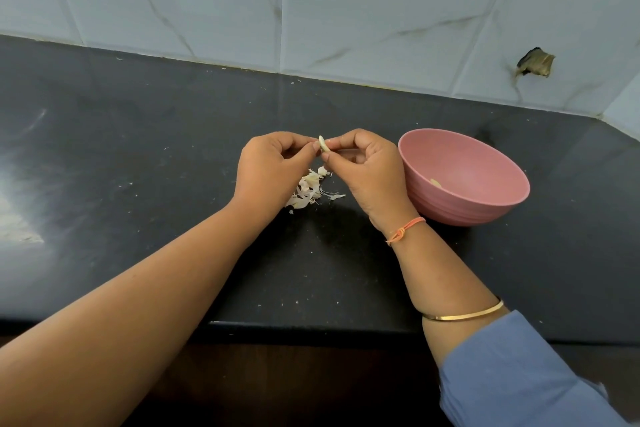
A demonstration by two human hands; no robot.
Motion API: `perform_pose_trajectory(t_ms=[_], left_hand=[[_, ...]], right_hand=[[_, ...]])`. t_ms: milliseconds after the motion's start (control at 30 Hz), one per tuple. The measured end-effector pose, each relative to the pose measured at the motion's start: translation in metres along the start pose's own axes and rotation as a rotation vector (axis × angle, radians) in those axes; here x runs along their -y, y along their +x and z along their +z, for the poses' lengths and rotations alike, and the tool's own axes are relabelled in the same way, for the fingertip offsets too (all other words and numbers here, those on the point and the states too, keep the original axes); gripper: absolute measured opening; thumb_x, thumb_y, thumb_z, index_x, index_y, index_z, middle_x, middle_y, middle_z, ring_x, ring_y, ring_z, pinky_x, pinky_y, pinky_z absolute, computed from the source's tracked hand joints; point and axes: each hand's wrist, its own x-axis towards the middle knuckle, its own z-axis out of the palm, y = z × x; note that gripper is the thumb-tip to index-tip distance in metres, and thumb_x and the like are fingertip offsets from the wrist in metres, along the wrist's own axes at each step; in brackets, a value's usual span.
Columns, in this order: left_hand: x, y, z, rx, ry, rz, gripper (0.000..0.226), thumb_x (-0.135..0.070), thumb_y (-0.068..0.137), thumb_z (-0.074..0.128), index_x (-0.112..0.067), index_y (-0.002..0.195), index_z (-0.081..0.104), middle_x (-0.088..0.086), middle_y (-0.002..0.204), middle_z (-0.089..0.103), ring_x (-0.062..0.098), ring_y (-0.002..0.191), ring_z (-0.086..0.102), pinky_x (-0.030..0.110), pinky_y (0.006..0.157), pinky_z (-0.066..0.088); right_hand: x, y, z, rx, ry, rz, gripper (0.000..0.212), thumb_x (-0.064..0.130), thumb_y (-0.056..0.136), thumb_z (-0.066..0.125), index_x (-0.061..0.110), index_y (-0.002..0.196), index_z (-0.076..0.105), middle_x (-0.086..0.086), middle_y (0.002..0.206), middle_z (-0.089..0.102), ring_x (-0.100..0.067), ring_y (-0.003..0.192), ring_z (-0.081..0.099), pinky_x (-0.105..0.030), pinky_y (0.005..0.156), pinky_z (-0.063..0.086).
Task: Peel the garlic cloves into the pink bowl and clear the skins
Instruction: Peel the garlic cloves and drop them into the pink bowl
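Observation:
A small pale garlic clove (pixel 324 144) is pinched between the fingertips of both hands above the black counter. My left hand (pixel 268 172) holds it from the left and my right hand (pixel 370 172) from the right, fingers curled. Beneath the hands lies a heap of white garlic skins (pixel 310 190), partly hidden by my left hand. The pink bowl (pixel 485 199) stands just right of my right hand, with one peeled clove (pixel 435 182) visible inside near its left wall.
The black counter (pixel 138 163) runs to a pale tiled wall (pixel 311 3) at the back, with a broken hole in the tile (pixel 535 62) at the right. The counter's front edge (pixel 311 326) is close below my forearms. Small skin flecks dot the surface.

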Motion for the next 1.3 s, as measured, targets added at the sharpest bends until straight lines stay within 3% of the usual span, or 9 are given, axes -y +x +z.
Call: perform_pose_trajectory(t_ms=[333,500,633,833,1033,1167,1300], left_hand=[[0.001,0.001,0.000,-0.016,-0.010,-0.004,0.010,-0.023,0.089,0.063,-0.024,0.085,0.072,-0.004,0.073,0.070,0.019,0.072,0.067,0.027,0.066,0.054],[-0.001,0.000,0.001,0.012,-0.028,-0.028,0.011,-0.027,0.089,0.064,-0.026,0.081,0.071,-0.002,0.073,0.070,0.020,0.074,0.067,0.022,0.059,0.051],[0.000,0.000,0.000,0.010,-0.037,-0.041,0.012,-0.026,0.089,0.064,-0.022,0.081,0.073,-0.001,0.073,0.071,0.024,0.072,0.067,0.031,0.065,0.055],[0.001,0.001,-0.001,0.001,-0.090,-0.052,0.013,-0.020,0.087,0.067,-0.025,0.075,0.071,0.006,0.070,0.070,0.015,0.064,0.059,0.039,0.068,0.055],[0.002,0.001,0.000,0.035,-0.076,-0.052,0.011,-0.023,0.088,0.066,-0.025,0.079,0.071,0.005,0.076,0.072,0.012,0.068,0.063,0.034,0.072,0.056],[0.002,0.000,0.000,0.052,-0.030,-0.029,0.010,-0.024,0.089,0.065,-0.023,0.082,0.072,-0.004,0.069,0.068,0.009,0.064,0.060,0.025,0.064,0.052],[0.001,0.000,-0.001,0.040,-0.034,-0.041,0.013,-0.022,0.088,0.065,-0.026,0.077,0.071,-0.005,0.065,0.066,0.016,0.065,0.060,0.035,0.068,0.055]], right_hand=[[0.004,0.000,0.001,0.039,0.262,0.109,0.012,-0.007,0.081,0.065,0.004,0.084,0.067,-0.009,0.081,0.070,-0.013,0.074,0.069,-0.026,0.072,0.058],[-0.001,0.001,0.000,0.021,0.117,0.025,0.010,-0.002,0.080,0.069,0.006,0.086,0.069,-0.008,0.085,0.071,-0.016,0.080,0.070,-0.027,0.075,0.058],[-0.005,0.002,0.000,0.017,0.018,-0.038,0.010,0.000,0.079,0.071,0.005,0.088,0.071,-0.006,0.083,0.071,-0.014,0.079,0.070,-0.026,0.074,0.057],[-0.005,0.003,0.001,0.026,0.004,-0.061,0.012,-0.002,0.078,0.071,0.004,0.089,0.072,-0.003,0.081,0.070,-0.008,0.076,0.069,-0.021,0.071,0.056],[-0.005,0.003,0.000,0.012,0.028,-0.029,0.010,0.001,0.079,0.071,0.006,0.087,0.071,-0.006,0.083,0.072,-0.013,0.078,0.070,-0.026,0.074,0.058],[-0.007,0.003,0.000,0.018,-0.015,-0.034,0.009,0.003,0.080,0.071,0.008,0.088,0.071,-0.004,0.083,0.072,-0.012,0.079,0.070,-0.027,0.074,0.058],[-0.006,0.003,0.000,0.016,-0.020,-0.046,0.011,0.002,0.080,0.070,0.005,0.090,0.072,-0.006,0.085,0.072,-0.013,0.080,0.070,-0.026,0.074,0.058]])
